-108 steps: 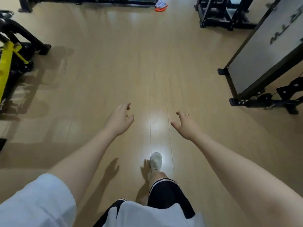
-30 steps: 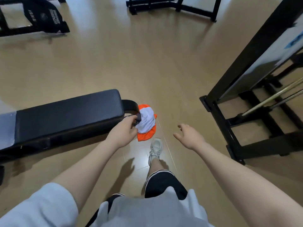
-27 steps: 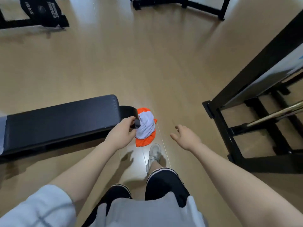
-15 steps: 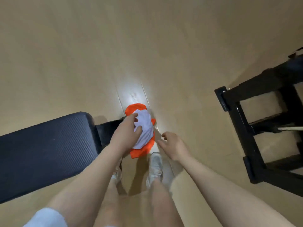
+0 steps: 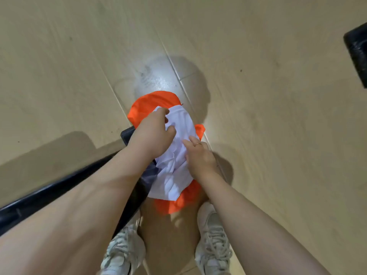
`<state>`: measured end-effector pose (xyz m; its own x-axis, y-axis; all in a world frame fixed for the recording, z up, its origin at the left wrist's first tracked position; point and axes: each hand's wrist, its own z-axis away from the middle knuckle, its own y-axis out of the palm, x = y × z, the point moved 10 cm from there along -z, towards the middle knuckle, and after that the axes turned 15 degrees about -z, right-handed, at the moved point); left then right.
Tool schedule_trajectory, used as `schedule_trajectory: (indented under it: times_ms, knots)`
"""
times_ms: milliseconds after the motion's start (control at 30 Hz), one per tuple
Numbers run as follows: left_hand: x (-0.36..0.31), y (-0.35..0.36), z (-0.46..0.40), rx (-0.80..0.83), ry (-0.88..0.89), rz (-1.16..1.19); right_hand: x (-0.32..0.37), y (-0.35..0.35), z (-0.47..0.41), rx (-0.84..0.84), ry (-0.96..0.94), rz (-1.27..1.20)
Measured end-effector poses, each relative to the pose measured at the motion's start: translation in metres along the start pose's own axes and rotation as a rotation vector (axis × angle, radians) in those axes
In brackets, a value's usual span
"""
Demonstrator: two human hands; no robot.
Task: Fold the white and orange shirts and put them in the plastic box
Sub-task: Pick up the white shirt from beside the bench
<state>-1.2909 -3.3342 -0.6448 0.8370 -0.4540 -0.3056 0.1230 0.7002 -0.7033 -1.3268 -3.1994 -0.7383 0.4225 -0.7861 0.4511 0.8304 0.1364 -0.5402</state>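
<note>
The white shirt (image 5: 178, 155) is lying crumpled on top of the orange shirt (image 5: 153, 104), and both are sitting in a heap on the wooden floor (image 5: 278, 135), right at the end of a black bench (image 5: 59, 187). Orange cloth is showing beyond the white shirt at its far edge, at its right edge and at its near edge, where it is reaching toward the person's two pale sneakers (image 5: 213, 245). The left hand (image 5: 153, 133) is coming down on the white shirt's far left part, its fingers curling into the cloth and bunching it in a grip. The right hand (image 5: 198, 155), wearing a thin ring, is resting on the white shirt's right side with its fingers bending into the fabric and pinching a fold. The bench is running away from the white shirt toward the left edge of view, partly hidden under the left forearm. A dark object (image 5: 357, 56) is sitting well apart from the white shirt, at the far right edge.
</note>
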Motion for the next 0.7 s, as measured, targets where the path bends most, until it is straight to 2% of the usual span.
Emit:
schedule_trajectory:
  times_ms: [133,300,433,500,567,633,700]
  knots:
    - [0.000,0.007,-0.004,0.010,0.009,-0.004,-0.001,-0.013,-0.004,-0.093,-0.032,0.166]
    - [-0.022,-0.031,0.029,0.038,0.027,0.020,0.031,-0.084,0.047,-0.204,-0.045,-0.136]
    - [-0.057,-0.093,0.084,0.056,0.040,0.086,0.101,-0.177,0.128,-0.228,-0.231,-0.297]
    - [-0.087,-0.125,0.124,0.124,0.117,0.126,0.140,-0.225,0.175,-0.229,-0.354,-0.370]
    - [-0.124,-0.168,0.172,0.176,0.234,0.181,0.170,-0.267,0.219,-0.188,-0.395,-0.461]
    - [-0.155,-0.214,0.218,0.145,0.331,0.215,0.199,-0.309,0.265,-0.143,-0.428,-0.490]
    - [-0.170,-0.253,0.259,0.068,0.346,0.206,0.231,-0.354,0.317,-0.148,-0.510,-0.450]
